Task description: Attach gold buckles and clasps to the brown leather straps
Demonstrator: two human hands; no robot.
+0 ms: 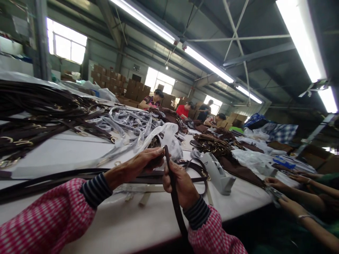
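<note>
A dark brown strap (176,204) runs up through my right hand (182,181), whose fingers are wrapped round it below its upper bend. From there it hangs down past the table's front edge. My left hand (147,158) is closed with its fingertips pinching the strap's top; a small metal glint shows there, too small to name. Beneath my hands, more dark straps (87,173) lie lengthwise on the white table (111,225). Right of my right hand stands a grey tape dispenser (218,173), with a looped strap and a gold-coloured clasp beside it.
Dark straps with gold-coloured buckles (39,102) are heaped at left. Plastic-wrapped straps (129,120) and brown pieces (217,141) fill the middle. Co-workers' hands (280,192) work at the right edge. Other people and stacked cartons (108,79) stand at the back.
</note>
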